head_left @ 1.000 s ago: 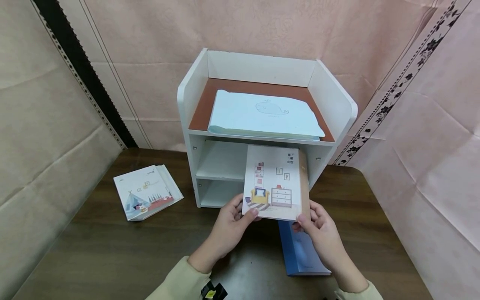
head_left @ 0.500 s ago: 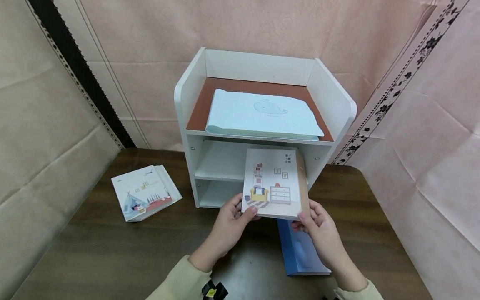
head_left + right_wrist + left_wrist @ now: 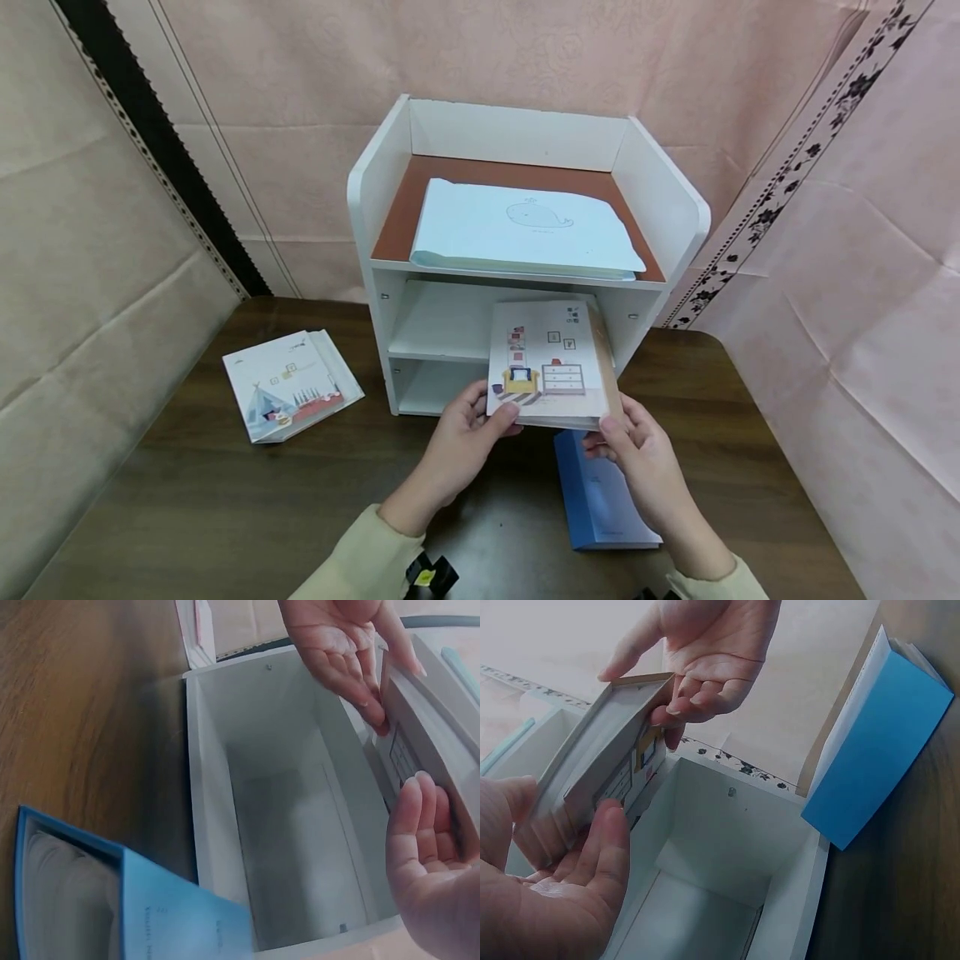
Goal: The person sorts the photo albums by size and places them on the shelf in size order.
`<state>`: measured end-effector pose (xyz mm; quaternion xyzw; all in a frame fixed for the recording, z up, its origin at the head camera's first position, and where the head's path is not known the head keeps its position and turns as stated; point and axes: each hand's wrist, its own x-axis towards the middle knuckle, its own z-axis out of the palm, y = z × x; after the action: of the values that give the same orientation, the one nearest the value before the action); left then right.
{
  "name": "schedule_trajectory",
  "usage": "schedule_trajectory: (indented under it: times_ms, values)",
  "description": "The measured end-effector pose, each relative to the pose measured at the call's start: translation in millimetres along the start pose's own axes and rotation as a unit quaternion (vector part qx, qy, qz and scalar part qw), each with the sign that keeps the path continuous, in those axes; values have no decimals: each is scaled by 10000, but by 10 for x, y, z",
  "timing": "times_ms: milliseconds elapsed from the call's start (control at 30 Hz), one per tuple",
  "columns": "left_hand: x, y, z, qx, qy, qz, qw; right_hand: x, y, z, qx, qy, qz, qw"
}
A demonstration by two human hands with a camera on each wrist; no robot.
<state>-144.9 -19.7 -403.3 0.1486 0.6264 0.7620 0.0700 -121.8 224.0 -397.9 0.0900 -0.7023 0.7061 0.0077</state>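
Both hands hold a white book (image 3: pixel 540 358) with a tan spine and a printed armchair and drawers on its cover. My left hand (image 3: pixel 457 450) grips its near left corner, thumb on top and fingers beneath. At the near right corner, my right hand (image 3: pixel 645 471) pinches it the same way. The book's far end reaches into the middle compartment of a small white shelf unit (image 3: pixel 667 200). In the left wrist view, the held book (image 3: pixel 592 757) is seen edge-on between the two hands, with illustrations also on its underside.
A pale blue book (image 3: pixel 517 225) with a whale drawing lies on the unit's top shelf. Two white illustrated books (image 3: pixel 288 383) lie stacked on the dark wooden table (image 3: pixel 225 508) at left. A thick blue book (image 3: pixel 607 508) lies in front, partly behind my right hand.
The held book's far end has dropped a little while its near edge has risen slightly, along with both hands. More of the blue book shows below it. The other books have stayed put.
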Motion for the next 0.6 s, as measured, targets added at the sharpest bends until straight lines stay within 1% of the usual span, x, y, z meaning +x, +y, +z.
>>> schedule_trajectory:
  times_ms: [167, 233, 367, 400, 467, 600]
  values:
    - [3, -3, 17, 169, 15, 50, 9998, -18, -48, 39, -431, -83, -98, 9990]
    - [-18, 69, 50, 222, 66, 30, 9997, -26, -62, 55, -715, -186, -118, 9972]
    - [-15, 61, 75, 229, 153, 60, 9996, -25, -69, 86, -1057, -324, -116, 9938]
    - [-11, 58, 80, 214, 159, 46, 9996, -22, -69, 90, -1083, -321, -110, 9935]
    - [21, -14, 70, 204, 144, 74, 9997, -14, -70, 95, -1073, -275, -87, 9938]
    - [41, 7, 82, 280, 32, 38, 9996, 9, -74, 92, -979, -159, -10, 9951]
